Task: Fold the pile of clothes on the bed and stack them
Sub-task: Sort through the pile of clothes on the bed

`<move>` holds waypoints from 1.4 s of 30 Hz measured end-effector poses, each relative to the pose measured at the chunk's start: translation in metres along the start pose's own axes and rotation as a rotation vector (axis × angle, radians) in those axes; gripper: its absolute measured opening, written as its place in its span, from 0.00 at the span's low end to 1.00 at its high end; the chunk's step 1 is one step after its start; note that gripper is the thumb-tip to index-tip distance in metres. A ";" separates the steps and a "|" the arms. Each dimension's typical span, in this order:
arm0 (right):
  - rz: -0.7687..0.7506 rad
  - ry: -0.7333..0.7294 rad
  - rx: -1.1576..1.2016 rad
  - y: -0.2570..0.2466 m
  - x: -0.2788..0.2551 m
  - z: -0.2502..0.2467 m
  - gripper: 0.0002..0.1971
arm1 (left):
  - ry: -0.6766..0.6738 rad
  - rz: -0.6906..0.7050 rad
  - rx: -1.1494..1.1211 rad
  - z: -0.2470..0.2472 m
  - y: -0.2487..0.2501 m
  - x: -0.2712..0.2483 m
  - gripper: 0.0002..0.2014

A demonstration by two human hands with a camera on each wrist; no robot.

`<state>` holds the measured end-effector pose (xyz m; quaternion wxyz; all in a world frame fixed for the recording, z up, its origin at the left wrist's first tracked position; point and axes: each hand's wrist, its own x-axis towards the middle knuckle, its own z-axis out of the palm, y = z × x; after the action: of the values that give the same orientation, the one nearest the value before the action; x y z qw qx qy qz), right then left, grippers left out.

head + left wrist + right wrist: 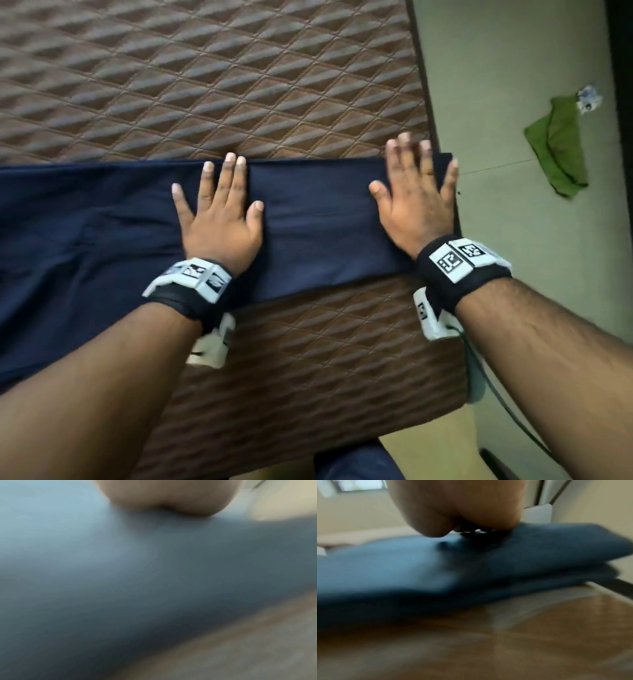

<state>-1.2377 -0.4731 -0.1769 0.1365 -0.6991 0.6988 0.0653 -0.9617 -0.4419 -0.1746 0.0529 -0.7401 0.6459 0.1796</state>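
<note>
The quilted brown bed [205, 85] lies bare beyond the navy garment [85, 222], a folded band reaching the bed's right edge beside the floor [513, 85], where the left hand [222, 219] and right hand [419, 202] press flat, fingers [228, 171] straight and spread, near a green cloth [558, 150].

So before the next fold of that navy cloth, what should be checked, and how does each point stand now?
1. Left hand flat on the cloth: ok.
2. Right hand flat near its end: ok.
3. Far edge straight: ok.
4. Cloth wholly on the bed: not ok, its right end overhangs.
5. Left part smooth: cannot tell, it runs out of view.
6. Stack ready for it: cannot tell, none in view.
</note>
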 end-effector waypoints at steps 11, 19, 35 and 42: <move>-0.062 0.056 0.094 -0.087 -0.010 0.035 0.35 | -0.017 0.214 -0.074 0.022 0.034 -0.015 0.31; -0.012 -0.021 0.060 -0.091 -0.010 0.027 0.36 | 0.023 -0.150 -0.057 -0.017 -0.201 -0.018 0.38; -0.387 0.045 0.177 -0.383 -0.146 0.075 0.32 | 0.205 0.071 -0.081 -0.014 -0.299 -0.121 0.31; -0.524 -0.105 -0.011 -0.498 -0.158 0.095 0.31 | 0.165 -0.093 -0.084 0.015 -0.363 -0.147 0.32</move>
<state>-0.7352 -0.3016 -0.1731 0.1809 -0.8527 0.4855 0.0674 -0.6262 -0.2409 -0.1954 -0.0230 -0.7830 0.6051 0.1423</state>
